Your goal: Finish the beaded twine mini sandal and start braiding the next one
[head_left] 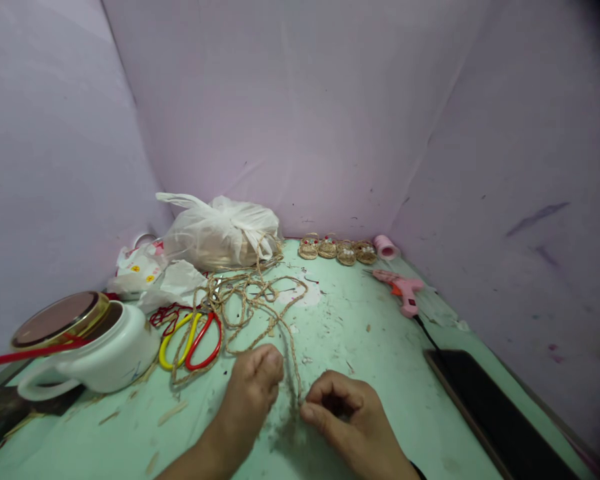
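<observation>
My left hand (pixel 253 393) rests knuckles-up on the green table (pixel 370 373), fingers curled under, over a strand of jute twine (pixel 253 300). My right hand (pixel 347 420) is curled in a pinch, thumb and forefinger closed on the twine's near end at about the table surface. The twine runs back from the pinch to a loose tangle near a white plastic bag (pixel 220 230). The two hands lie close together, a small gap between them.
Yellow and red scissors (pixel 193 340) lie left of the hands, beside a white mug with a gold lid (pixel 87 343). Several small woven jute pieces (pixel 337 250), a pink spool (pixel 385 248) and a pink glue gun (pixel 403 292) sit at the back. A black slab (pixel 490 413) lies on the right. Purple walls enclose the table.
</observation>
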Demonstrator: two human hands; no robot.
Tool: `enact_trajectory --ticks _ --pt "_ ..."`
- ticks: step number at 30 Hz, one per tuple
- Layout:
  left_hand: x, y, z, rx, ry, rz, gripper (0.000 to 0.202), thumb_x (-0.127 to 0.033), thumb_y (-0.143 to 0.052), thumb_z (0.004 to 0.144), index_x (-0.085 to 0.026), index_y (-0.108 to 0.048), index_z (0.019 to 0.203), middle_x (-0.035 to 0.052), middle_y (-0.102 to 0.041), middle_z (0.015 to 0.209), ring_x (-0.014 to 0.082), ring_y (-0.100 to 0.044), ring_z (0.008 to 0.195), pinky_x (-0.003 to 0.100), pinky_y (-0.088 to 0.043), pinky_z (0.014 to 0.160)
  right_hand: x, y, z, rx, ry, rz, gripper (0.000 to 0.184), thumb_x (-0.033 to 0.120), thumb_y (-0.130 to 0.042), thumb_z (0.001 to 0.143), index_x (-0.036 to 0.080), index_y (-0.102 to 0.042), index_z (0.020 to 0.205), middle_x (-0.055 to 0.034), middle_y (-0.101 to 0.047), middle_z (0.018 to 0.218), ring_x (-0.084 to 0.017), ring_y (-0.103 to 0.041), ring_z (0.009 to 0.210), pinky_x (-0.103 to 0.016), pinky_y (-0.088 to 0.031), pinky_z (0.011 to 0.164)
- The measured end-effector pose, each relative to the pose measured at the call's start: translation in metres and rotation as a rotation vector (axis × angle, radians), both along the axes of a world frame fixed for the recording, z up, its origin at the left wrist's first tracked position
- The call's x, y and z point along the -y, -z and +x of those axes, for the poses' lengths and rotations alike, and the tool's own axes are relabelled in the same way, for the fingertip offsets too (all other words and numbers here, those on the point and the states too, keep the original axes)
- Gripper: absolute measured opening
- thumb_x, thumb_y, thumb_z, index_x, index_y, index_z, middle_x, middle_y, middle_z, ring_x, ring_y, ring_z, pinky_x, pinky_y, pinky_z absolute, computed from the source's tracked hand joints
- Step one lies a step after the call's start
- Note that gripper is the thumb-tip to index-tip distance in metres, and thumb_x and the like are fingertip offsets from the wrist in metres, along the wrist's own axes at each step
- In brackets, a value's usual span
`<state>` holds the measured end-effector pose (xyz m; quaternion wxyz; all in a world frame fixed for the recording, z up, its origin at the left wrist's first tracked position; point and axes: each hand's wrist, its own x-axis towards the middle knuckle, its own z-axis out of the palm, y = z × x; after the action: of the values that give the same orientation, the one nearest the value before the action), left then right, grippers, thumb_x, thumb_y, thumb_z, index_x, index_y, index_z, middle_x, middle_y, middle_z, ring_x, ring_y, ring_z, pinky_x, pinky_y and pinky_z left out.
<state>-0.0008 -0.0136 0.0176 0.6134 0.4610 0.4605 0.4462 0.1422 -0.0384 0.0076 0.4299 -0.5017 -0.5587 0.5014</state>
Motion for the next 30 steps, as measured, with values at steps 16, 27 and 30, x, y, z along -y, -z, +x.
enact_trajectory --ticks 16,27,30 --pt "0.002 -0.005 -0.005 -0.169 0.096 0.419 0.012 -0.022 -0.060 0.070 -0.017 -0.068 0.077 0.0038 -0.059 0.072 0.0130 -0.054 0.065 0.022 -0.043 0.058 -0.003 0.003 0.003 -0.188 -0.014 -0.125 0.045 0.056 -0.063 0.066 0.013 -0.056 0.052 0.0024 -0.049 0.042 -0.004 -0.036 0.035 -0.017 -0.026 0.036" --pt "0.012 -0.014 -0.006 -0.116 0.291 0.467 0.023 -0.032 -0.060 0.074 -0.014 -0.061 0.060 0.0026 -0.053 0.061 0.0113 -0.048 0.057 0.022 -0.035 0.053 -0.005 0.009 0.004 -0.415 -0.266 -0.367 0.045 0.046 -0.080 0.042 0.016 -0.047 0.047 0.0103 -0.041 0.034 0.000 -0.030 0.027 -0.015 -0.020 0.029" --pt "0.013 -0.011 -0.006 -0.214 0.258 0.451 0.030 -0.038 -0.053 0.076 -0.015 -0.052 0.059 0.0015 -0.048 0.061 0.0115 -0.044 0.058 0.023 -0.032 0.054 -0.006 0.007 0.002 -0.385 -0.223 -0.338 0.045 0.049 -0.078 0.046 0.017 -0.047 0.050 0.0111 -0.038 0.034 0.000 -0.029 0.029 -0.015 -0.020 0.030"
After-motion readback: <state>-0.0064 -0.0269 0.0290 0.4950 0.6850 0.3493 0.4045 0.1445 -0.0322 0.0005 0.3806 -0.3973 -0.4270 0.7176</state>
